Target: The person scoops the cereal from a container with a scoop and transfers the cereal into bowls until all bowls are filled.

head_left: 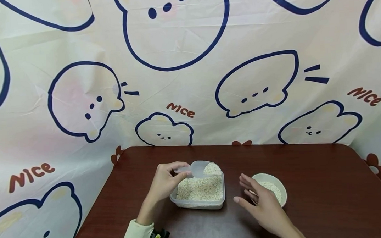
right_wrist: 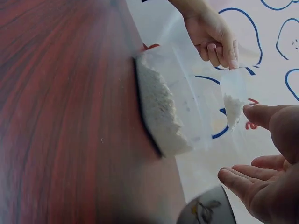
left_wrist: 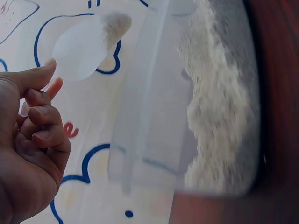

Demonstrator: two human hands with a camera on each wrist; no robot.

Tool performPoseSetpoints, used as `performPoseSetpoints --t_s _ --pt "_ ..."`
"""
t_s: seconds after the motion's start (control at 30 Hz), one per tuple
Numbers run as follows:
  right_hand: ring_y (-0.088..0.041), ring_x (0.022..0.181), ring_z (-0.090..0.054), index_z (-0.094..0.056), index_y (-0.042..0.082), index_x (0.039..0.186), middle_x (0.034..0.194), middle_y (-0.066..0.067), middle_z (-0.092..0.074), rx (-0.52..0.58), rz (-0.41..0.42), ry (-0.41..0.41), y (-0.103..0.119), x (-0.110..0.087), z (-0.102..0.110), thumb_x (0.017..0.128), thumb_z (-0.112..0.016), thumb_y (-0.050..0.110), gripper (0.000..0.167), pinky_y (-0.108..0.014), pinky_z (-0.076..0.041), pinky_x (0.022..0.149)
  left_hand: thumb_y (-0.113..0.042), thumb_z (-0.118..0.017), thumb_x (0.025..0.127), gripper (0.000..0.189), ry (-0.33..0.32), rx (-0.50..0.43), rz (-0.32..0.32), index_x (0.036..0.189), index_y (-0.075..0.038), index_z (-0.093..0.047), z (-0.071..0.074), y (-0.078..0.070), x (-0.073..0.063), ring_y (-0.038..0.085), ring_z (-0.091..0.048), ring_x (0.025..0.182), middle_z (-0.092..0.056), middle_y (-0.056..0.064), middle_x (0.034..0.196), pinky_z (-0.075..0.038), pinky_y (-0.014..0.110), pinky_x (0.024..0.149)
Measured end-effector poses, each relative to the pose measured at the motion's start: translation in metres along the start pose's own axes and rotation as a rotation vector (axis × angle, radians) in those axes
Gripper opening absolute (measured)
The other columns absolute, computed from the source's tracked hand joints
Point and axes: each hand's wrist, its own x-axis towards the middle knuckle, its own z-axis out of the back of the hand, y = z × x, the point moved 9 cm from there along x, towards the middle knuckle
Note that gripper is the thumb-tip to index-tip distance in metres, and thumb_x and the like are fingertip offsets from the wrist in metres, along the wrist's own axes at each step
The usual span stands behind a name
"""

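My left hand [head_left: 165, 178] pinches the handle of a translucent plastic scoop [head_left: 197, 168] between thumb and fingers. At the scoop's right end lies a small heap of pale grains [head_left: 213, 168]. Below it stands a clear rectangular container [head_left: 199, 204], with more grains [head_left: 200, 189] heaped inside. In the left wrist view the scoop [left_wrist: 77, 46] is raised above the container's rim. My right hand [head_left: 264, 204] holds nothing, its fingers spread loosely, and it overlaps the left side of a white bowl [head_left: 285, 191] of grains. The right wrist view shows a flower pattern on the bowl [right_wrist: 210, 210].
A dark reddish-brown table [head_left: 324, 184] bears the container and bowl. Behind it hangs a white cloth [head_left: 202, 86] printed with blue cartoon outlines. A dark band [head_left: 159, 236] with a yellow mark is at the left wrist, by a pale sleeve [head_left: 137, 235].
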Motion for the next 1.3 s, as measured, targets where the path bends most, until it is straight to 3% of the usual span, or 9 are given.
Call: performPoseSetpoints --t_s 0.23,0.47,0.57,0.7,0.83,0.97,1.1,1.2,1.3 --pt "-0.033 0.137 -0.065 -0.05 0.007 0.157 0.157 -0.017 -0.059 -0.024 -0.048 -0.022 -0.006 -0.009 0.025 0.096 -0.083 0.033 0.074 -0.031 -0.058 0.102 -0.014 -0.084 0.093 0.012 0.048 -0.039 -0.039 0.105 -0.014 -0.083 -0.026 -0.016 0.013 0.001 -0.039 0.054 -0.078 0.002 0.085 -0.037 0.021 0.052" --pt "-0.005 0.133 -0.064 -0.057 0.013 0.154 0.152 -0.01 -0.065 -0.16 -0.077 -0.1 -0.015 -0.021 0.053 0.094 -0.084 0.04 0.071 -0.009 -0.052 0.095 -0.015 -0.084 0.094 0.01 0.094 -0.086 -0.077 0.104 -0.016 -0.082 -0.054 -0.028 0.024 0.002 -0.041 0.055 -0.073 0.0 0.078 -0.037 0.02 0.053" --pt "0.001 0.129 -0.065 -0.056 0.013 0.154 0.149 -0.012 -0.067 -0.214 -0.054 -0.134 -0.016 -0.026 0.064 0.094 -0.085 0.038 0.071 -0.008 -0.053 0.091 -0.017 -0.083 0.095 0.01 0.121 -0.091 -0.104 0.105 -0.015 -0.082 -0.067 -0.034 0.028 0.001 -0.042 0.056 -0.07 -0.002 0.075 -0.037 0.02 0.054" --pt "-0.017 0.126 -0.072 -0.055 0.011 0.154 0.148 -0.014 -0.067 -0.267 -0.03 -0.18 -0.019 -0.032 0.077 0.094 -0.086 0.035 0.072 -0.009 -0.056 0.086 -0.017 -0.082 0.096 0.011 0.165 -0.097 -0.107 0.106 -0.014 -0.082 -0.083 -0.04 0.031 0.0 -0.039 0.055 -0.063 -0.002 0.07 -0.035 0.019 0.054" --pt "-0.038 0.126 -0.07 -0.054 0.01 0.155 0.153 -0.017 -0.063 -0.313 -0.06 -0.2 -0.027 -0.035 0.087 0.094 -0.085 0.037 0.074 -0.001 -0.048 0.082 -0.017 -0.083 0.096 0.013 0.204 -0.098 -0.084 0.108 -0.011 -0.082 -0.099 -0.043 0.035 0.0 -0.04 0.054 -0.068 0.003 0.071 -0.036 0.019 0.054" --pt "-0.043 0.131 -0.066 -0.052 0.007 0.157 0.157 -0.02 -0.058 -0.346 -0.121 -0.191 -0.04 -0.039 0.093 0.094 -0.084 0.043 0.079 0.006 -0.037 0.082 -0.015 -0.083 0.096 0.013 0.237 -0.058 -0.094 0.107 -0.01 -0.083 -0.113 -0.048 0.039 0.0 -0.044 0.056 -0.073 0.002 0.077 -0.037 0.018 0.054" --pt "-0.046 0.134 -0.064 -0.047 0.004 0.16 0.159 -0.025 -0.053 -0.364 -0.189 -0.152 -0.054 -0.041 0.094 0.094 -0.082 0.051 0.087 -0.022 -0.059 0.092 -0.015 -0.084 0.095 0.013 0.263 -0.002 -0.124 0.107 -0.009 -0.083 -0.122 -0.053 0.043 0.0 -0.042 0.054 -0.075 0.001 0.079 -0.035 0.017 0.054" --pt "-0.046 0.133 -0.065 -0.044 0.002 0.161 0.16 -0.028 -0.051 -0.355 -0.216 -0.129 -0.064 -0.042 0.093 0.094 -0.081 0.052 0.092 -0.047 -0.06 0.096 -0.016 -0.083 0.095 0.014 0.288 0.036 -0.153 0.108 -0.009 -0.083 -0.128 -0.059 0.046 0.0 -0.04 0.053 -0.077 0.001 0.083 -0.034 0.016 0.053" --pt "-0.045 0.13 -0.067 -0.041 0.001 0.162 0.162 -0.029 -0.047 -0.327 -0.246 -0.094 -0.073 -0.042 0.09 0.092 -0.082 0.054 0.097 -0.043 -0.061 0.095 -0.018 -0.083 0.096 0.015 0.316 0.086 -0.193 0.109 -0.01 -0.083 -0.133 -0.066 0.049 -0.002 -0.038 0.051 -0.079 0.001 0.085 -0.034 0.015 0.052"
